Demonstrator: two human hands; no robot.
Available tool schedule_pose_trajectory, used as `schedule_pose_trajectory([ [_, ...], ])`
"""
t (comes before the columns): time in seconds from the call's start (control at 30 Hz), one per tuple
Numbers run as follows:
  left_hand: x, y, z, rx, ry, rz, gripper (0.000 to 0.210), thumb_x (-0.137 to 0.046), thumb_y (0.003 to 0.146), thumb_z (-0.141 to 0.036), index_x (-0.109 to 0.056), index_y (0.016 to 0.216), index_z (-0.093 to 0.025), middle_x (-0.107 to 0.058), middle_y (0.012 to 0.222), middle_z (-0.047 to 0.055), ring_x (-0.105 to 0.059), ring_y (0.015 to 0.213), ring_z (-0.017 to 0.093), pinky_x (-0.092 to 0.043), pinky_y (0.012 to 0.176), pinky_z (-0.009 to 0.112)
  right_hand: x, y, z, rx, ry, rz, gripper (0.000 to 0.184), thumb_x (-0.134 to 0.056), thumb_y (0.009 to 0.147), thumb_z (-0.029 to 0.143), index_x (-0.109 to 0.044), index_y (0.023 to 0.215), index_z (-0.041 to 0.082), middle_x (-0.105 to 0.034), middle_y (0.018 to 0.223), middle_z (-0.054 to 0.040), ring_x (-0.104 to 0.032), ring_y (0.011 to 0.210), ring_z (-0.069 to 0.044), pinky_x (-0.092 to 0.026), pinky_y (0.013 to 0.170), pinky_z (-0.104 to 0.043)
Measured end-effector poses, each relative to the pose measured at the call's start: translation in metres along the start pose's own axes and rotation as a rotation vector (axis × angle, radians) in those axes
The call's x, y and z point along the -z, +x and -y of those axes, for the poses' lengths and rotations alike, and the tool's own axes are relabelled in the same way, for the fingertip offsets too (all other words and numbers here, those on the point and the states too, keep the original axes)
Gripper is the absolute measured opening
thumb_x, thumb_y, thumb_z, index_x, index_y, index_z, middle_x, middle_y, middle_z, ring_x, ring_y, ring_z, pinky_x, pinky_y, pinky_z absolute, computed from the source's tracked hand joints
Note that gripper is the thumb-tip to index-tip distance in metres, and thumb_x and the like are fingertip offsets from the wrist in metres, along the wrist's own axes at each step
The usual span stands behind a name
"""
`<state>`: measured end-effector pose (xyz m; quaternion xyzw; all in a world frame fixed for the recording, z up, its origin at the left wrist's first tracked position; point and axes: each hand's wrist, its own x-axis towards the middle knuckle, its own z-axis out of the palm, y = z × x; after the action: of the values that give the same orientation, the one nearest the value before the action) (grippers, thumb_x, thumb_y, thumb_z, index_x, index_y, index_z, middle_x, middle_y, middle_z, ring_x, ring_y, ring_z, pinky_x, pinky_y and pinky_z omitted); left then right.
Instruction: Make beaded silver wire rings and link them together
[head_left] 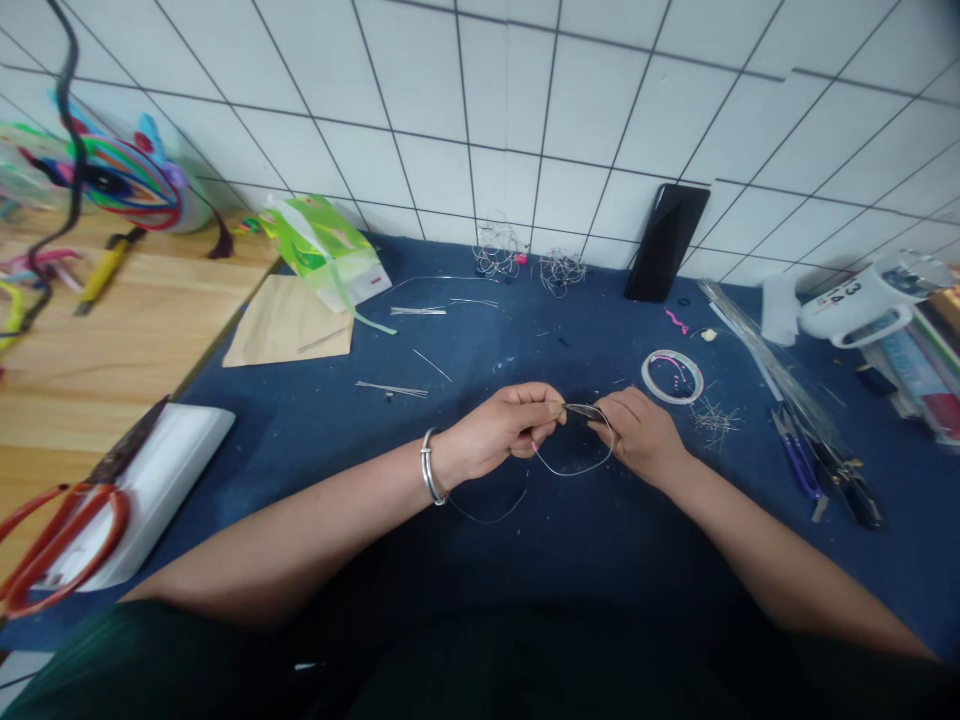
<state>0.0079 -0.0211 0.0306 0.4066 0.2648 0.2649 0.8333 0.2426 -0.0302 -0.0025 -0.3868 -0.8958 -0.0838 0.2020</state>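
Observation:
Over the middle of the dark blue tabletop [457, 440], my left hand [506, 428] pinches a thin wire [574, 473] between thumb and fingertips. The wire bows down in a loop towards my right hand, with a bit of pink beside my left fingers. My right hand [643, 432] is closed around pliers [582, 410]; their slim metal jaws point left and reach my left fingertips. The handles are hidden in my palm. Whether the jaws clamp the wire is too small to tell. Another thin wire curves below my left wrist.
Cut wire pieces [391, 389] lie left of my hands. Right of them are a tape-like ring [673, 377], a pile of short pins [716, 422], and purple-handled pliers [799, 455]. A phone [667, 243] leans on the tiled wall. Red-handled scissors [67, 530] lie far left; a white mug [855, 310] stands right.

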Motion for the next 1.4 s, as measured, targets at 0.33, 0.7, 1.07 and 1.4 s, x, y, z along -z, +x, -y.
schedule_pose_trajectory([
  [0.33, -0.0019, 0.0028, 0.0003, 0.002, -0.080, -0.026, 0.009, -0.051, 0.088, -0.023, -0.053, 0.086, -0.015, -0.053, 0.065, -0.001, -0.040, 0.046, 0.004, -0.031, 0.046, 0.019, -0.0008, -0.0011, 0.0006, -0.099, 0.070, -0.012, 0.016, -0.050, 0.087, 0.029, -0.054, 0.099, 0.019, -0.062, 0.088, -0.0071, -0.056, 0.083, -0.020, -0.047, 0.072, -0.032],
  [0.7, -0.0022, 0.0032, 0.0013, -0.043, -0.078, -0.069, 0.009, -0.053, 0.087, -0.023, -0.051, 0.084, -0.015, -0.053, 0.066, -0.002, -0.041, 0.047, 0.003, -0.032, 0.047, 0.017, 0.0015, 0.0014, 0.0037, -0.180, 0.123, 0.064, 0.021, -0.048, 0.088, 0.033, -0.055, 0.098, 0.016, -0.059, 0.091, -0.0095, -0.054, 0.086, -0.021, -0.049, 0.075, -0.034],
  [1.07, -0.0015, 0.0036, 0.0048, -0.151, 0.174, -0.136, 0.011, -0.052, 0.088, -0.026, -0.051, 0.084, -0.016, -0.054, 0.069, -0.002, -0.042, 0.048, 0.003, -0.034, 0.049, 0.018, -0.0008, -0.0003, 0.0047, -0.208, 0.243, 0.093, 0.021, -0.046, 0.088, 0.034, -0.053, 0.100, 0.019, -0.057, 0.094, -0.0089, -0.054, 0.090, -0.021, -0.049, 0.079, -0.037],
  [1.4, -0.0017, 0.0035, 0.0053, -0.177, 0.311, -0.148, 0.012, -0.051, 0.088, -0.027, -0.052, 0.085, -0.015, -0.054, 0.069, -0.001, -0.042, 0.049, 0.004, -0.033, 0.049, 0.019, 0.0007, 0.0006, 0.0070, -0.188, 0.289, 0.077, 0.019, -0.047, 0.088, 0.032, -0.054, 0.099, 0.018, -0.058, 0.093, -0.0088, -0.054, 0.090, -0.020, -0.048, 0.079, -0.036],
])
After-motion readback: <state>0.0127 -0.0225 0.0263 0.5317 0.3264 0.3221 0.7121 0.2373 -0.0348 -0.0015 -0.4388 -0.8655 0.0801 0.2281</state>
